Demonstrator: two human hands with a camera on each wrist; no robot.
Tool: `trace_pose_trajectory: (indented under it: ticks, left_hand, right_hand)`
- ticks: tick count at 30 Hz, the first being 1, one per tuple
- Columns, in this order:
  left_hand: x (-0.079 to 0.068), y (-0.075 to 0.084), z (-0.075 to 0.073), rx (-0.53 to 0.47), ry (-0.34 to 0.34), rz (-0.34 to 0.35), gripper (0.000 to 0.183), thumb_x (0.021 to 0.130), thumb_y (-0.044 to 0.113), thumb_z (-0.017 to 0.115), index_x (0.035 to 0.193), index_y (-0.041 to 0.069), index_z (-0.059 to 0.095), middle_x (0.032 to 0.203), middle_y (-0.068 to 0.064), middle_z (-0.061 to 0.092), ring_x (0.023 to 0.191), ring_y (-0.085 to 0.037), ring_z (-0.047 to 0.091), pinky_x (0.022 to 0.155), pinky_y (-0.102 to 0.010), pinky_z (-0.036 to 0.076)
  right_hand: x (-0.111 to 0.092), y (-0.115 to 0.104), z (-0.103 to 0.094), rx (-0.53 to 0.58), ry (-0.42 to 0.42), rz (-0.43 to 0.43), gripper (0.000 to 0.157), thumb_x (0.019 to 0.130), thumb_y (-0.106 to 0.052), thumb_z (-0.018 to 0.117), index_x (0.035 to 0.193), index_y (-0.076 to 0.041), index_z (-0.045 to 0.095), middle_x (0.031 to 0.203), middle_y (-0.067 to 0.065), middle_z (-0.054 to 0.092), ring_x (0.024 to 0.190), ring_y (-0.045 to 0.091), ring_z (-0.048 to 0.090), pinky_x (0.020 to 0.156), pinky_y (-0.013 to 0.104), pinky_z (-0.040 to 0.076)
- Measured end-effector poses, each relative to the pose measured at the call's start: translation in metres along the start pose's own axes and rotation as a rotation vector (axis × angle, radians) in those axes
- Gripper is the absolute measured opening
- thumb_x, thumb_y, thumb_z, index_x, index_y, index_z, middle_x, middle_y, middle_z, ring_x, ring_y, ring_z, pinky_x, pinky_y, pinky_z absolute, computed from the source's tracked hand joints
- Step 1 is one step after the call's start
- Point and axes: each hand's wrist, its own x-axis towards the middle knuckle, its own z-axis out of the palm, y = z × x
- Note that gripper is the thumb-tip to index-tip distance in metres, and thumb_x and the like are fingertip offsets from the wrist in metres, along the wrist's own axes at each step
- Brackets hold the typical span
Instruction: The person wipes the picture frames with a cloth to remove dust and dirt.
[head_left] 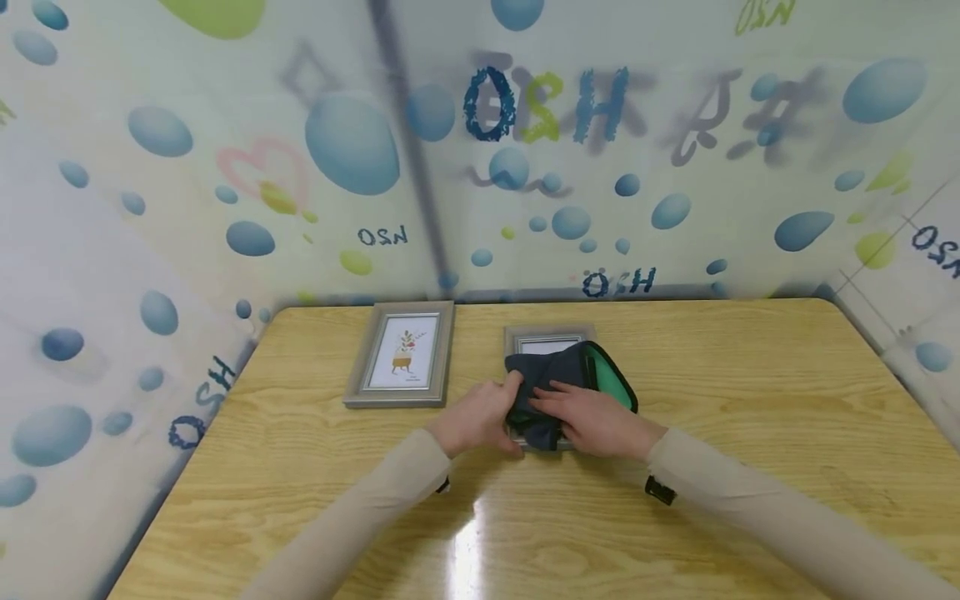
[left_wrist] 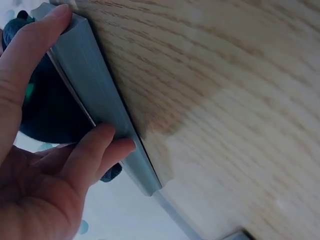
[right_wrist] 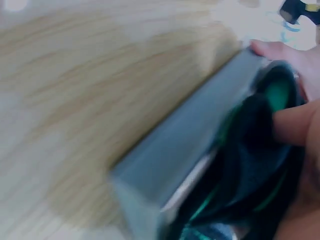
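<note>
A grey picture frame (head_left: 551,331) lies on the table with a dark navy and green cloth (head_left: 555,371) bunched over most of its face. My left hand (head_left: 476,414) grips the frame by its left side; in the left wrist view, the thumb (left_wrist: 55,20) lies at one end of the moulding (left_wrist: 92,80) and fingertips (left_wrist: 117,147) touch farther along. On top of the cloth, my right hand (head_left: 600,421) holds it against the frame, a digit (right_wrist: 295,125) pressed into its folds in the right wrist view. Most of the picture is hidden.
A second grey picture frame (head_left: 442,358), with a drawing of a potted plant, lies to the left. Both frames are on a light wooden table (head_left: 735,375). Behind it stands a wall (head_left: 465,208) with blue and green drops and lettering.
</note>
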Motion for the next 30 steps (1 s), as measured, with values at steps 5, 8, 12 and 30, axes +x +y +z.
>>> trace_pose_trajectory:
  ticks: [5,8,12,30]
  left_hand:
    - [0.0,0.004,-0.001,0.024,-0.006,-0.027,0.075,0.061,0.028,0.093,0.11,0.004,0.042,0.086,-0.014,0.065,0.077,-0.023,0.066,0.067,-0.029,0.053]
    - [0.0,0.009,-0.002,0.031,-0.029,-0.048,0.078,0.061,0.027,0.093,0.114,0.001,0.043,0.079,-0.009,0.062,0.071,-0.02,0.063,0.065,-0.029,0.053]
    - [-0.001,0.01,-0.002,0.016,-0.057,-0.081,0.082,0.061,0.026,0.093,0.118,-0.001,0.041,0.069,-0.002,0.054,0.062,-0.015,0.056,0.062,-0.025,0.052]
    - [-0.003,0.008,0.0,0.077,0.006,-0.003,0.075,0.062,0.024,0.092,0.113,0.0,0.043,0.079,-0.012,0.062,0.07,-0.022,0.064,0.064,-0.027,0.054]
  right_hand:
    - [-0.008,-0.003,-0.003,-0.193,-0.104,0.019,0.052,0.087,-0.003,0.067,0.137,-0.009,0.055,0.14,0.013,0.05,0.126,0.037,0.047,0.095,0.046,0.047]
    - [-0.019,-0.008,-0.011,-0.325,-0.172,0.104,0.05,0.087,-0.007,0.07,0.134,-0.012,0.058,0.138,0.011,0.053,0.125,0.035,0.048,0.094,0.046,0.047]
    - [-0.031,-0.015,-0.021,-0.43,-0.203,0.214,0.041,0.086,-0.011,0.072,0.126,-0.011,0.064,0.13,0.014,0.058,0.12,0.037,0.052,0.091,0.046,0.049]
    - [-0.033,-0.014,-0.011,-0.313,-0.076,0.042,0.046,0.086,-0.003,0.07,0.131,-0.01,0.06,0.132,0.012,0.057,0.118,0.035,0.055,0.087,0.043,0.052]
